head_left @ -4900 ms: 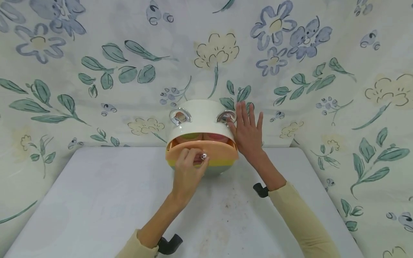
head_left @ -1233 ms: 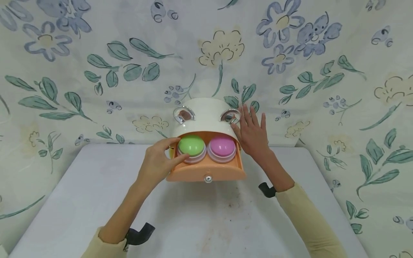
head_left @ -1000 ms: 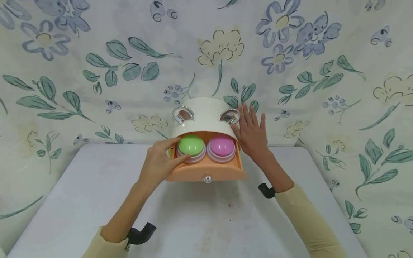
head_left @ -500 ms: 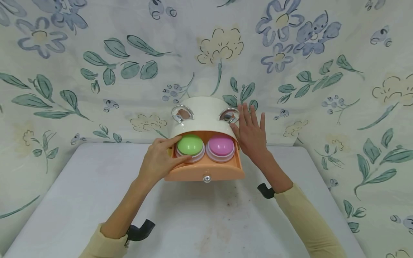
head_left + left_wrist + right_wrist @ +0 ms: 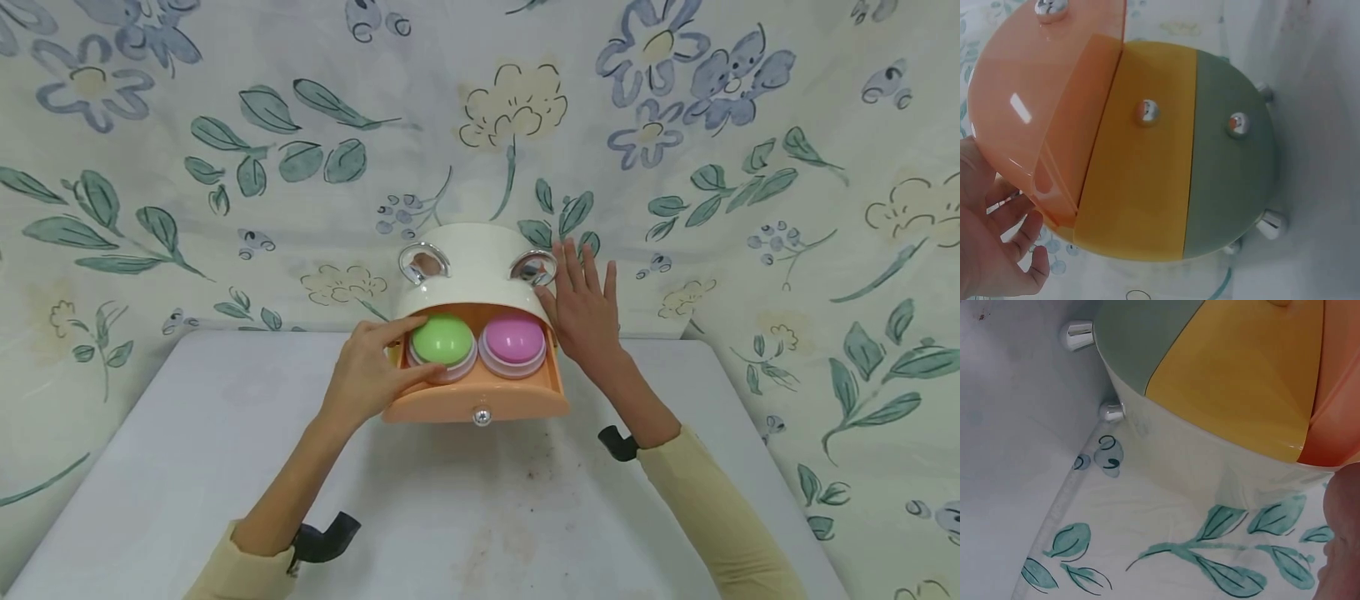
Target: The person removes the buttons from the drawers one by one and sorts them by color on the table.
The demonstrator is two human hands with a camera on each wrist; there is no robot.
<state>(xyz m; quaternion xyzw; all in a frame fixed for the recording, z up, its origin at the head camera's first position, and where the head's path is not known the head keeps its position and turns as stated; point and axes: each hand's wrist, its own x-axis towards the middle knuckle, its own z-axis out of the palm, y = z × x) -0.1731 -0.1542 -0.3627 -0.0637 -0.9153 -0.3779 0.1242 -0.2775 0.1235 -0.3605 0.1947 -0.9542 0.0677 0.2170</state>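
floral cloth [image 5: 225,150] printed with blue and cream flowers and green leaves is being hung behind and beside a pale grey worktop [image 5: 450,517], and a small rounded white cabinet [image 5: 468,262] is being kept at the worktop's far edge, against the cloth. an orange drawer [image 5: 480,400] at its top is being held pulled out toward the person, with a chrome knob [image 5: 482,416] on its front. two domed containers are being carried side by side in this drawer, a green dome [image 5: 442,340] on the left and a pink dome [image 5: 513,338] on the right, each on a clear base. the left hand [image 5: 371,375] is being reached over the drawer's left side, and the green dome is being pinched between forefinger above and thumb below, so this grip is being closed on the dome. the right hand [image 5: 587,312] is being pressed flat against the cabinet's right side, fingers straight and spread, so its grip is being left released. in the left wrist view a yellow drawer [image 5: 1141,150] and a grey-green drawer [image 5: 1229,156] are being shown shut below the orange one, each with its own knob, and chrome feet [image 5: 1270,224] are being shown under the cabinet. cream sleeves [image 5: 712,517] are being worn on both arms.
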